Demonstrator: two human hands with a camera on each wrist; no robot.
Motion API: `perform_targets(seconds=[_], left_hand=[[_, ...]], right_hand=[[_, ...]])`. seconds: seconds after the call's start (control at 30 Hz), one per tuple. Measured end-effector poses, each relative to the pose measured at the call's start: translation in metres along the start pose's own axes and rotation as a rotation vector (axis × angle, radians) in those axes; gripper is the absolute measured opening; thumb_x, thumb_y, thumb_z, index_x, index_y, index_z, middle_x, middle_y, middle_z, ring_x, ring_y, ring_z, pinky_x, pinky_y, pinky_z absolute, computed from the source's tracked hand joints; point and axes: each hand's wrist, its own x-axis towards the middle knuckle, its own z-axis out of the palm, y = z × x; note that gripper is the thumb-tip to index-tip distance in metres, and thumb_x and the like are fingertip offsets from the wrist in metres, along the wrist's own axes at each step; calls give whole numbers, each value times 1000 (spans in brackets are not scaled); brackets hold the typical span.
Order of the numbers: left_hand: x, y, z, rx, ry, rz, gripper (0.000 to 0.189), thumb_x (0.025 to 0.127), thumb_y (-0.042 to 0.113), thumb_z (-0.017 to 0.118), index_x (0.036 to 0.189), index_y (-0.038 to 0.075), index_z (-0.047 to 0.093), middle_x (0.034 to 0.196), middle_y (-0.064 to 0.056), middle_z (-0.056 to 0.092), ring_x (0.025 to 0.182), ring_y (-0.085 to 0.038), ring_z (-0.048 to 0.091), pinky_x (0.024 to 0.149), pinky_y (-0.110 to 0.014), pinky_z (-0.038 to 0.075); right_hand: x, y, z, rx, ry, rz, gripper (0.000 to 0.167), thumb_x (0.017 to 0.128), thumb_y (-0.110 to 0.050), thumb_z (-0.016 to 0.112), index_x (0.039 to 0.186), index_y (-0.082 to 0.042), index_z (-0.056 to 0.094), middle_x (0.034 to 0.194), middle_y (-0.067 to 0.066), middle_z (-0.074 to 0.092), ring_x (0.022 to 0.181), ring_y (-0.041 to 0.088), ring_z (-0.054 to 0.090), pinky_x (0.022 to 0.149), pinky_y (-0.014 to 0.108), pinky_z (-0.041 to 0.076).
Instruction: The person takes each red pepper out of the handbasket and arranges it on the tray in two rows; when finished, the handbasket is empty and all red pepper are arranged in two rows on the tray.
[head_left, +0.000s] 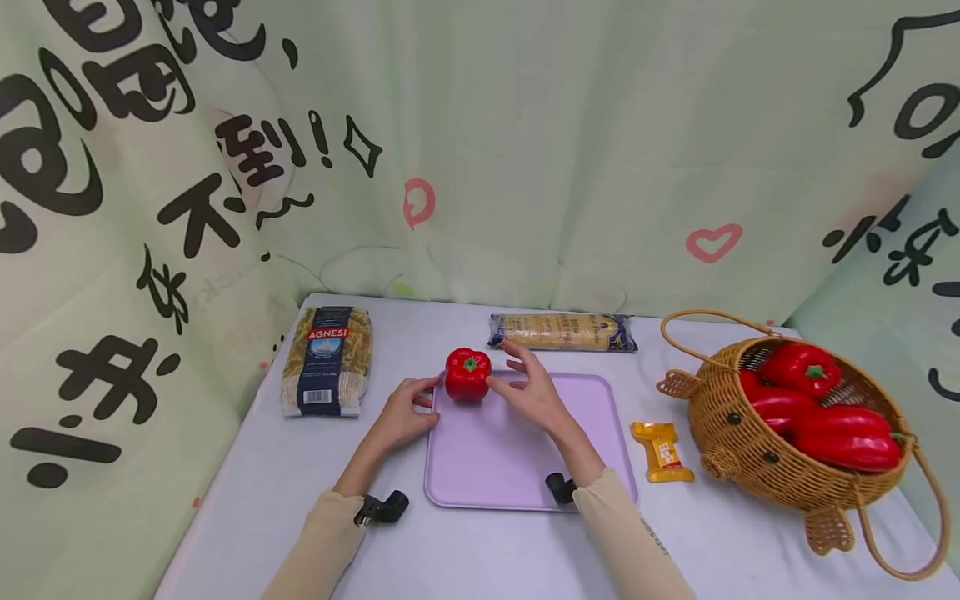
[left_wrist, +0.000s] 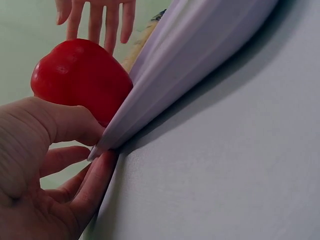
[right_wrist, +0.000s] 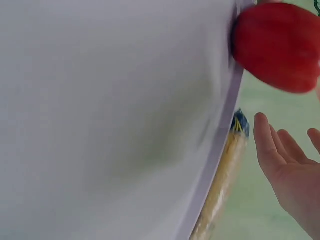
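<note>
A red bell pepper (head_left: pixel 468 375) with a green stem sits at the far left corner of the lilac tray (head_left: pixel 525 467). My left hand (head_left: pixel 405 414) is at that corner, and in the left wrist view it pinches the tray rim (left_wrist: pixel 150 107), thumb on the upper side and fingers beneath. The pepper (left_wrist: pixel 80 77) shows just past the thumb. To the right of the pepper, my right hand (head_left: pixel 534 390) is over the far part of the tray with fingers spread and holding nothing. In the right wrist view this hand (right_wrist: pixel 295 175) has extended fingers near the pepper (right_wrist: pixel 277 47).
A pasta bag (head_left: pixel 327 360) lies at the back left, and a long noodle packet (head_left: pixel 562 332) lies behind the tray. An orange-yellow snack packet (head_left: pixel 663 452) is right of the tray. Farther right, a wicker basket (head_left: pixel 731 425) with tall handles holds several red peppers (head_left: pixel 847 437).
</note>
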Motion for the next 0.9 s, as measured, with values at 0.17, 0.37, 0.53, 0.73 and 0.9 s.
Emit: perform_targets(seconds=[0.17,0.37,0.53,0.73,0.9], left_hand=[[0,0,-1,1,-3,-2,60,79,-3,72,137,1,57,122,-16,57,99,-27,63,82,-36,57],[0,1,-1,0,-1,-9,60,80,-4,72,137,2,56,122,-16,57,100,-27,62,83,-36,57],[-1,1,0,3,1,-2,60,80,-4,72,137,1,56,122,-17,57,100,-28,62,83,-37,57],[-1,-1,1,11,6,-13,60,80,-3,72,137,3,57,122,-15,57,99,-26,62,82,-36,57],[-1,-1,1,15,11,-10,60,81,-2,72,138,3,56,122,-15,57,100,-26,62,83,-37,57]], right_hand=[[-2,-3,-19,2,52,-5,65,91,-12,69,147,1,38,150,23,38,133,43,43,103,54,43],[-5,-12,-42,-31,123,-2,64,92,-12,68,147,0,38,148,24,41,132,42,44,104,53,43],[-12,-19,-66,1,206,3,58,92,-9,67,144,1,43,145,23,44,130,42,46,104,55,41],[-26,-26,-93,-16,345,14,53,94,-10,64,143,-1,47,139,21,50,127,37,51,100,40,47],[-38,-29,-114,12,437,26,51,95,-11,63,142,-1,48,137,18,53,125,33,53,89,19,47]])
